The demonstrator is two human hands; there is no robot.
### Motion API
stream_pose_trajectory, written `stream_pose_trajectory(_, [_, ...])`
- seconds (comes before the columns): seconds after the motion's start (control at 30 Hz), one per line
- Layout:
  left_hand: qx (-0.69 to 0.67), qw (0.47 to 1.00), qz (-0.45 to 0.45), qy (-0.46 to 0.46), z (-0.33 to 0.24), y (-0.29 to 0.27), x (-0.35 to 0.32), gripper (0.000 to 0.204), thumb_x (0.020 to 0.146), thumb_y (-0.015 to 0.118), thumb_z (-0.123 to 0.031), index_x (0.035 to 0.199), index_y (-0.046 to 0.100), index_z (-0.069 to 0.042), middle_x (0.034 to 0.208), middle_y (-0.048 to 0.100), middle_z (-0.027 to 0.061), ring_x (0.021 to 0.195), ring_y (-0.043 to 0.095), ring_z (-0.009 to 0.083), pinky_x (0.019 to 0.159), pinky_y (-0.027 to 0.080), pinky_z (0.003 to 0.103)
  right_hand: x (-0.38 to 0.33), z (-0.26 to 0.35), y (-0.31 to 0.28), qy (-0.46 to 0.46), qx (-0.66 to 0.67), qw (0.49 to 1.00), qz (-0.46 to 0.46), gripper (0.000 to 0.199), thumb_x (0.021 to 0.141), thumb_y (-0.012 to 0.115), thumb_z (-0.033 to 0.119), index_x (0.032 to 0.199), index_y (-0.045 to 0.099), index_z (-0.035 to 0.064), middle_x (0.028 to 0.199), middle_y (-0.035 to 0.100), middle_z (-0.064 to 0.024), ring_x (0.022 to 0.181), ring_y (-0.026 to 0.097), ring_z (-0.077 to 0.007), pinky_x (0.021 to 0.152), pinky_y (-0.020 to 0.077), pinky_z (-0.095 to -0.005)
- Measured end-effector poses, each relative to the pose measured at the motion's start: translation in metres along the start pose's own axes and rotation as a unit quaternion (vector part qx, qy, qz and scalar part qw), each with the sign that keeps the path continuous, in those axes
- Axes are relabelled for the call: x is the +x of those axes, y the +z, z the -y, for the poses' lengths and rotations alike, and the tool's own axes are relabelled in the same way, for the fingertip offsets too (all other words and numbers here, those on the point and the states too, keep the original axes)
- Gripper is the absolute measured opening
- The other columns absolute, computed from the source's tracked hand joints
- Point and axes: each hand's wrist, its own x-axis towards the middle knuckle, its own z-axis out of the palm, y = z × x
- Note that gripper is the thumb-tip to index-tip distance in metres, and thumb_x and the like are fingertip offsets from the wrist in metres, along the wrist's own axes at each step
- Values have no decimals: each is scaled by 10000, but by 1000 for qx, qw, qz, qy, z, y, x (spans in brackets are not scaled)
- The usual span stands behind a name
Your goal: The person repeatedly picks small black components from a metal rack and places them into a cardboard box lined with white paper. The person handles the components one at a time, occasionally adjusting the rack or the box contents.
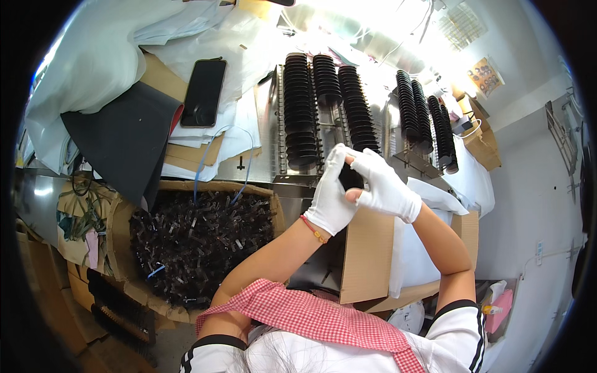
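My left hand (pixel 331 198) and my right hand (pixel 387 191), both in white gloves, meet in front of a metal rack (pixel 278 124). Between them they grip a dark, thin, rounded piece that looks like a black disc (pixel 352 179). My fingers curl round its edges, and the bare tip of my right thumb shows at its lower side. Just beyond my hands, rows of upright black discs (pixel 299 102) stand in the rack. A gap lies in its middle row, nearest me. Farther right, a second rack holds more black discs (pixel 408 105).
An open cardboard box (pixel 278 214) full of small dark plastic pieces (pixel 202 245) stands at the left. Behind it lie a black sheet (pixel 124 130), papers and a phone (pixel 204 93). Another cardboard box (pixel 367 255), with white lining, stands under my right forearm.
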Motion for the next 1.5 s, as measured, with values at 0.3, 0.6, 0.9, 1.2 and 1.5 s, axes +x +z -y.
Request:
stream_pose_trajectory(0.3, [721,643,-59,251,6,-18,9,188,869,614,-117,979,490,-29,992,598,163,848,613,352,763,521,429,114,-111,33,267,432,844,-174,685,877,622,-12,1483,305,-49,1365,493,-167,1179,549,-184,1027,438,-270])
stream_pose_trajectory(0.6, [833,539,-11,124,-12,-39,9,272,890,530,-98,1129,607,8,1103,614,216,1012,616,400,909,512,448,141,-146,43,206,399,893,-31,596,826,658,-72,1392,509,40,1069,669,-71,889,635,-120,828,525,-267])
stream_pose_trajectory(0.9, [826,538,25,166,-11,-50,13,190,896,547,-96,1049,601,4,1060,597,197,967,619,405,861,522,460,130,-113,78,9,-65,976,-210,477,859,613,-10,1329,554,48,1193,658,-220,1018,669,-364,882,549,-369])
stream_pose_trajectory(1.2, [713,695,-54,74,-15,-15,9,252,935,583,-158,1144,589,-17,1058,650,167,920,671,294,807,544,374,112,-79,27,180,126,957,-190,366,896,526,-28,1245,614,39,1058,699,-151,908,716,-223,824,561,-315])
stream_pose_trajectory(1.5, [619,674,-91,392,-13,27,-9,145,833,755,-72,965,705,-37,885,575,24,826,556,120,746,471,265,-23,8,-13,300,514,803,-24,351,852,613,14,1201,616,-29,1066,664,-50,926,619,-97,831,541,-248])
